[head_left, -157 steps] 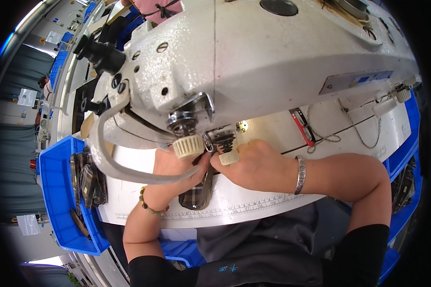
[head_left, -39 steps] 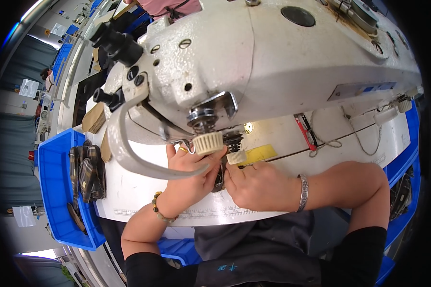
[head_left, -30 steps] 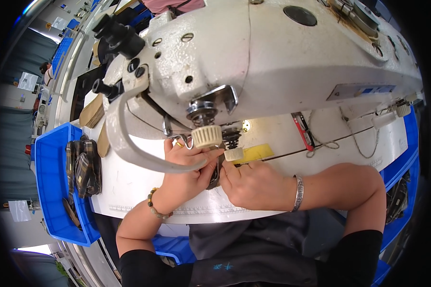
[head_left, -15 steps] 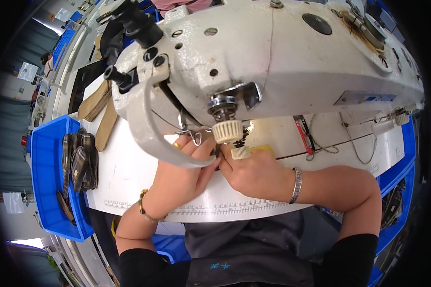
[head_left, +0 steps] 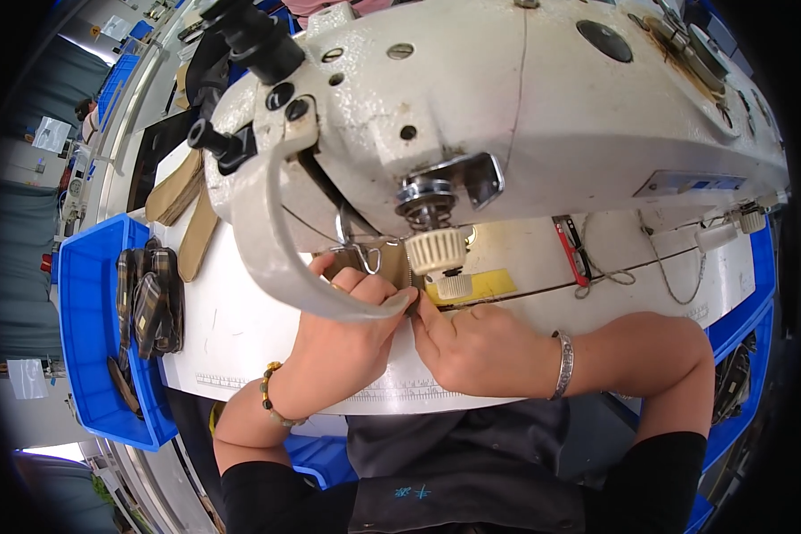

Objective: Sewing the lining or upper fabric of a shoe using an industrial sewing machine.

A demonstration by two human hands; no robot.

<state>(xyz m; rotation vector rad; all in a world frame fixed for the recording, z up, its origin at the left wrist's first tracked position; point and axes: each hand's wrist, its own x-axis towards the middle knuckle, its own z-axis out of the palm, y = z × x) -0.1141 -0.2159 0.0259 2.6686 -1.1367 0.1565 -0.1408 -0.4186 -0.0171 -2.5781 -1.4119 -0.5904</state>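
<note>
Where stitching appears to be the step in hand, the brown fabric piece (head_left: 394,269) is positioned just beyond the left fingers. Its near end is pinched by the nearly closed left hand (head_left: 349,345) and by the curled right hand (head_left: 488,349). Level, steady guiding is probably called for next, beneath the sewing machine head (head_left: 552,125) above both hands. A yellow strip (head_left: 491,285) is seen just beyond the right knuckles.

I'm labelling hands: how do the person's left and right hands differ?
The bare left hand wears a multicoloured beaded bracelet; the bare right hand, a broad silver band. The white, curved guard partly covers the left hand, not the right. Both have fingers at the brown cloth piece.
</note>
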